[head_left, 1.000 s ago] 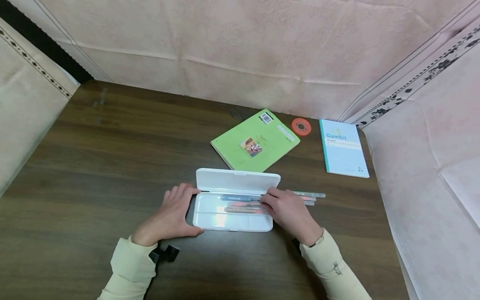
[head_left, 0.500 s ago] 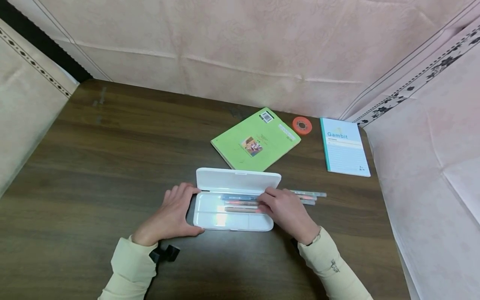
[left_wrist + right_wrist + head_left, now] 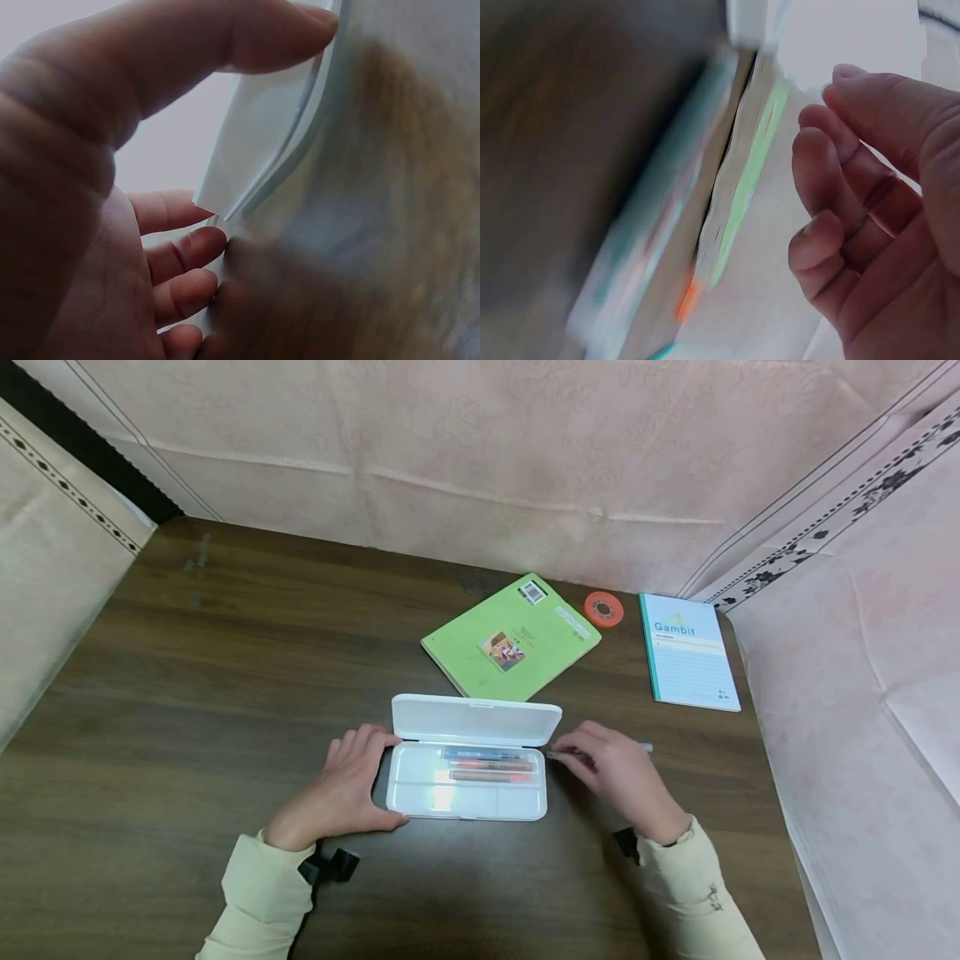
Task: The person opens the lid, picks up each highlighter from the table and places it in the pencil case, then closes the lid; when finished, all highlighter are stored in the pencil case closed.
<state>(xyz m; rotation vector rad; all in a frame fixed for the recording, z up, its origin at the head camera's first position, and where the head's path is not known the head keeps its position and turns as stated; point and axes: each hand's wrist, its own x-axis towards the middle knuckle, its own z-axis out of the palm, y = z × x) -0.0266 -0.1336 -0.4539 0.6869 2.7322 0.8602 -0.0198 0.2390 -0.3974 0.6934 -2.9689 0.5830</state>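
Note:
A white plastic pencil case (image 3: 465,802) lies on the table with its lid (image 3: 476,720) raised. Inside are a blue pen (image 3: 480,754) and slim reddish and grey pens (image 3: 491,776). My left hand (image 3: 345,793) holds the case's left end, thumb at the front edge and fingers at the back; in the left wrist view the thumb presses its rim (image 3: 311,112). My right hand (image 3: 618,772) is just right of the case, fingers loosely bent, over more pens. The right wrist view shows those pens (image 3: 656,210) blurred, apart from the fingers, with nothing in the grasp.
Behind the case lies a green book (image 3: 517,639), close to the raised lid. A red tape roll (image 3: 603,609) and a light blue notebook (image 3: 690,652) lie at the back right. Pale patterned cloth (image 3: 450,452) hangs around the wooden table (image 3: 225,693).
My right hand has left the pens inside the case and moved right, past the case's end, over the pens on the table. The left hand stays in place.

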